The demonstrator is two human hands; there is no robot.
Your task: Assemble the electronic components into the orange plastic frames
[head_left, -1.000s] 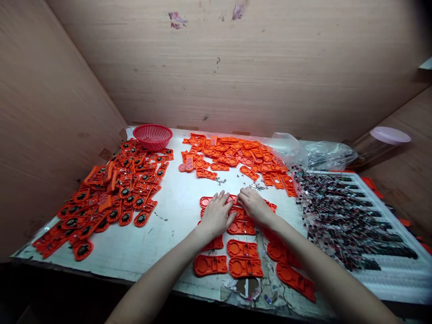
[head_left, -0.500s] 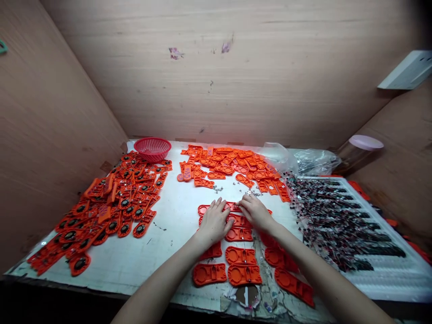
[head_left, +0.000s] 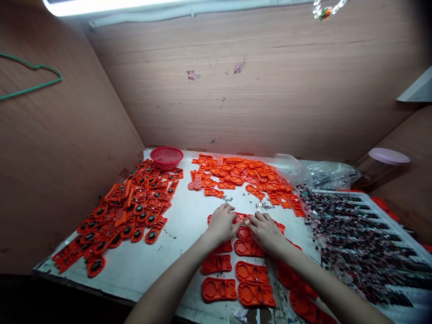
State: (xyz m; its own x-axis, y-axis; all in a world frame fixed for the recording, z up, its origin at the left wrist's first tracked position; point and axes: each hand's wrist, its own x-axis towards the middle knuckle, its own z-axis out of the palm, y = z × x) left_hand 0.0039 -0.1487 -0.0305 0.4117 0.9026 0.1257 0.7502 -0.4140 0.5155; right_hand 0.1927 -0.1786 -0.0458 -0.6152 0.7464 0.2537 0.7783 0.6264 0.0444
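Several flat orange plastic shells lie in rows on the white tabletop before me. My left hand rests palm down on the shells at the far end of the rows, fingers curled over one. Beside it, my right hand also lies on the shells, its fingertips pinched together near the left hand's fingers at a small part I cannot make out. A small scatter of tiny metal bits lies just beyond the hands.
A pile of orange shells fitted with black discs covers the left side. A red basket and loose orange shells lie at the back. Dark wired parts on a white tray, plastic bags and a lidded jar stand right. Wooden walls enclose the table.
The camera has tilted upward, so a lamp strip shows at the top. Both hands stayed on the far shells; the right hand's fingertips closed toward the left hand.
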